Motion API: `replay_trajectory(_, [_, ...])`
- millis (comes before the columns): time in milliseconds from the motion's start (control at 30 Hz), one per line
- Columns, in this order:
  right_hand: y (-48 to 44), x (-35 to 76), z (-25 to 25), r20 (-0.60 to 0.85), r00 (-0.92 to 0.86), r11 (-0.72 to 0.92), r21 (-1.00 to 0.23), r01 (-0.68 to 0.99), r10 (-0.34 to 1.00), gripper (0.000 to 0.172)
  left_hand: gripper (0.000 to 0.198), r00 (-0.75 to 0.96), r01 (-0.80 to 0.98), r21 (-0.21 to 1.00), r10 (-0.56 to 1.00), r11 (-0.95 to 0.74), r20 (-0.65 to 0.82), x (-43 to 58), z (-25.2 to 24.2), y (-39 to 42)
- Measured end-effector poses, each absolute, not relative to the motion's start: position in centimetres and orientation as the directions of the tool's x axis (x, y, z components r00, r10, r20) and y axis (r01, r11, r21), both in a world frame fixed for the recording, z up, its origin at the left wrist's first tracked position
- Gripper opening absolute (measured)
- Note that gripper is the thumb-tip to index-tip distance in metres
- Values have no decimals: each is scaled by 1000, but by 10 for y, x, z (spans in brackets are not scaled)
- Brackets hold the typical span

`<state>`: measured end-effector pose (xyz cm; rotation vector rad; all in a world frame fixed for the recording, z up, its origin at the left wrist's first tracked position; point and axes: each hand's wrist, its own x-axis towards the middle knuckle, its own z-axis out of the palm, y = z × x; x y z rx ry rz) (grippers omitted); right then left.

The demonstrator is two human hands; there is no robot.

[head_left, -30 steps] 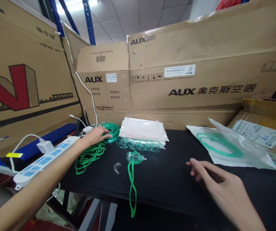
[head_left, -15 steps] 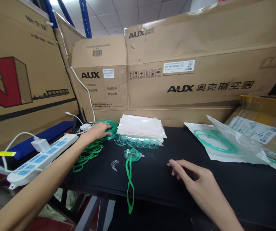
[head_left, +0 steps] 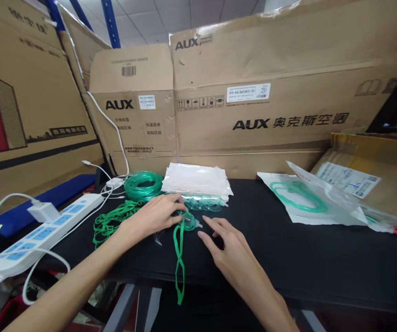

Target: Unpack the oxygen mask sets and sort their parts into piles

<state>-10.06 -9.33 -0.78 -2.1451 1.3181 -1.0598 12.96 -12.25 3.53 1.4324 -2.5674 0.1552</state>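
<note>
A clear green oxygen mask [head_left: 190,222] lies on the black table, its green elastic strap [head_left: 177,263] hanging over the front edge. My left hand [head_left: 160,213] has its fingers curled round the mask's left end and covers that part. Just right of the mask's pale connector, my right hand [head_left: 224,237] is held with thumb and forefinger apart, nothing between them. Several clear nose strips [head_left: 157,238] lie under my left wrist, partly hidden. Behind the mask sits a row of more masks [head_left: 208,203], partly covered by a stack of white pouches [head_left: 196,179].
Coiled green tubing [head_left: 143,185] and a heap of green straps [head_left: 110,223] lie left of my left hand. A white power strip [head_left: 46,233] runs along the left edge. To the right are an open pouch with tubing [head_left: 298,198] and a cardboard box [head_left: 374,157]. Large cartons wall the back.
My left hand has left the coiled tubing and come right to the mask. My right hand has moved left, close to the connector, with its fingers more spread. The view has shifted slightly.
</note>
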Motion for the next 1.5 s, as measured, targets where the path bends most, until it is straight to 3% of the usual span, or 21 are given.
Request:
replay_trajectory(133, [-94,-109,-8,397,204,-442,-727,-526,-895,52,25,-566,-803,-18,-752,596,339,106,41,-116])
replay_trajectory(300, [-86,-116,-1,393,151,-412,-903,-123,-907,46,24,-549,-731,68,-645,679,531,72,44,-103])
replay_trajectory(433, [-84,-120,2,381,-31,-379,-924,-44,-924,46,18,-334,-612,395,-677,685,656,55,41,-100])
replay_trajectory(500, [-84,-122,2,367,-95,-363,-930,-55,-925,47,11,-169,-535,574,-744,620,646,52,43,-98])
replay_trajectory(567, [-84,-123,1,381,-122,-371,-924,-95,-916,46,15,-107,-520,661,-810,540,577,51,48,-93])
replay_trajectory(700, [-82,-124,-2,485,-118,-456,-865,-208,-867,37,24,-250,-569,659,-867,492,432,49,57,-82])
replay_trajectory(867, [-82,-122,-6,589,-73,-544,-782,-305,-805,28,23,-324,-515,692,-862,506,390,46,55,-79])
replay_trajectory(1133, [-89,-137,-5,565,-252,-475,-812,-340,-786,33,14,-437,-506,749,-876,428,205,56,56,-79])
replay_trajectory(1333, [-89,-136,-8,622,-66,-546,-728,-415,-780,32,28,-308,-566,701,-900,433,307,53,55,-81])
replay_trajectory(1500, [-86,-134,-9,682,29,-612,-636,-471,-731,31,28,-342,-556,678,-875,482,342,51,54,-80])
